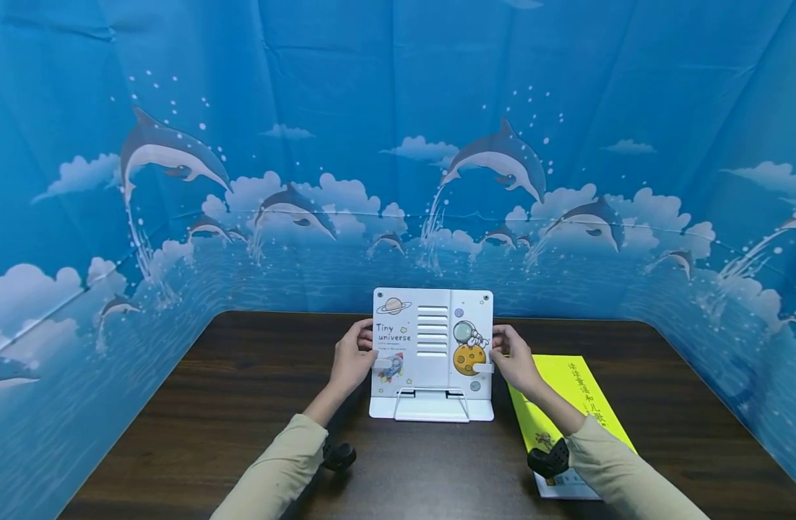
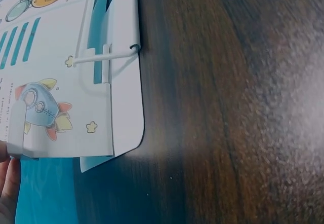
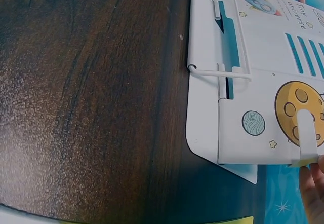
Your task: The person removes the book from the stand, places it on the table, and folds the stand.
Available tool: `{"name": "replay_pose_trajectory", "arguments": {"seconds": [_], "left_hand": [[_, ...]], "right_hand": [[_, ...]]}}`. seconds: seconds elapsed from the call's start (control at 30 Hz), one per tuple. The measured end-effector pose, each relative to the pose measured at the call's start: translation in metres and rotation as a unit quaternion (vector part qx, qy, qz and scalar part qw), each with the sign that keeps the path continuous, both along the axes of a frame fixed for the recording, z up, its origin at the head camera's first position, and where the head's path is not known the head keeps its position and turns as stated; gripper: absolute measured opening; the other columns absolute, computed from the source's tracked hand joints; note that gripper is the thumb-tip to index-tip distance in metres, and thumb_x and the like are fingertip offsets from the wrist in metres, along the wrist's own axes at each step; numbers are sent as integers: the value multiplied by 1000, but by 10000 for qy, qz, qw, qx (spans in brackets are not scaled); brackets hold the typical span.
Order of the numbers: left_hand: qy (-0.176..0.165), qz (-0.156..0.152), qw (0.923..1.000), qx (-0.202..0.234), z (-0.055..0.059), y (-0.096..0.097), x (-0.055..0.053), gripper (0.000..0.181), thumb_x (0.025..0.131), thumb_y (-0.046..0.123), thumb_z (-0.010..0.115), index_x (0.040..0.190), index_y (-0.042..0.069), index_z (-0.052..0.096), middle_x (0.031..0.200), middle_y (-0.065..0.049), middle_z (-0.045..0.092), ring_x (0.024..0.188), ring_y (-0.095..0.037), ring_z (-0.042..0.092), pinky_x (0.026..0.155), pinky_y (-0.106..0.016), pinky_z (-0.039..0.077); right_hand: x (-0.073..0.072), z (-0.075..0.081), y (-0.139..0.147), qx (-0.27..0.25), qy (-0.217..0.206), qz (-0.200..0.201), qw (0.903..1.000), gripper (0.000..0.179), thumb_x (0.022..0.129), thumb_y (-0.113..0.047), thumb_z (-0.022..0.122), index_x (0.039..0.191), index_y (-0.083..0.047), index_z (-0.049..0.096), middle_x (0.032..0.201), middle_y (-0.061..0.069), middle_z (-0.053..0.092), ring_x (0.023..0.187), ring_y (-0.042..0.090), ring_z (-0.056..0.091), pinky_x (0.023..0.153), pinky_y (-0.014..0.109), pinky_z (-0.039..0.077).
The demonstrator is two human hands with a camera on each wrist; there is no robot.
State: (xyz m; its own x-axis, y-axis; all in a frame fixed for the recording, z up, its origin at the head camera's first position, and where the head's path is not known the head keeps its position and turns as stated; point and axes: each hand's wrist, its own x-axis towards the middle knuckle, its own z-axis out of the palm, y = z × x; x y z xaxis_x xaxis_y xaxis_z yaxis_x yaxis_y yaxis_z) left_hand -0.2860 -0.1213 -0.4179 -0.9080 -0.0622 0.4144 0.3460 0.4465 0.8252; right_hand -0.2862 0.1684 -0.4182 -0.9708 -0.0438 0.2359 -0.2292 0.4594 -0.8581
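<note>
A white book stand (image 1: pixel 433 375) printed with a planet, a rocket and an astronaut stands upright on the table, its flat base toward me. My left hand (image 1: pixel 352 359) holds its left edge, with the thumb by a white page clip (image 2: pixel 17 127) and the other fingers partly hidden behind the panel. On the opposite edge my right hand (image 1: pixel 516 361) grips the stand beside the other page clip (image 3: pixel 306 133). A white wire bracket (image 3: pixel 217 73) sticks out over the base. In the right wrist view, fingertips of the left hand show at the far edge.
Right of the stand, a yellow book (image 1: pixel 586 386) lies on the dark wooden table (image 1: pixel 242 404), partly under my right forearm. A blue curtain (image 1: pixel 372 108) with dolphins surrounds the table's back and sides. Black wrist devices (image 1: pixel 339 457) sit at both cuffs.
</note>
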Motion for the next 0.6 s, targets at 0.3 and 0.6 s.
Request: {"name": "replay_pose_trajectory", "arguments": {"seconds": [0.3,0.6], "left_hand": [[71,226,9997,-115,-1,2,0,50,71,-16,59,118,0,54,87,-11,59,73,-21,57,60,-24,48],[108,294,9994,-166,-1,3,5,47,72,-14,62,116,1,54,86,-9,59,72,-17,54,62,-24,48]], "right_hand": [[-2,-2,0,122,197,20,9997,35,84,9,49,118,4,44,89,14,52,79,23,49,66,23,44],[-7,2,-2,239,26,-53,9997,35,85,8,49,119,3,45,92,14,54,81,23,49,70,28,44]]}}
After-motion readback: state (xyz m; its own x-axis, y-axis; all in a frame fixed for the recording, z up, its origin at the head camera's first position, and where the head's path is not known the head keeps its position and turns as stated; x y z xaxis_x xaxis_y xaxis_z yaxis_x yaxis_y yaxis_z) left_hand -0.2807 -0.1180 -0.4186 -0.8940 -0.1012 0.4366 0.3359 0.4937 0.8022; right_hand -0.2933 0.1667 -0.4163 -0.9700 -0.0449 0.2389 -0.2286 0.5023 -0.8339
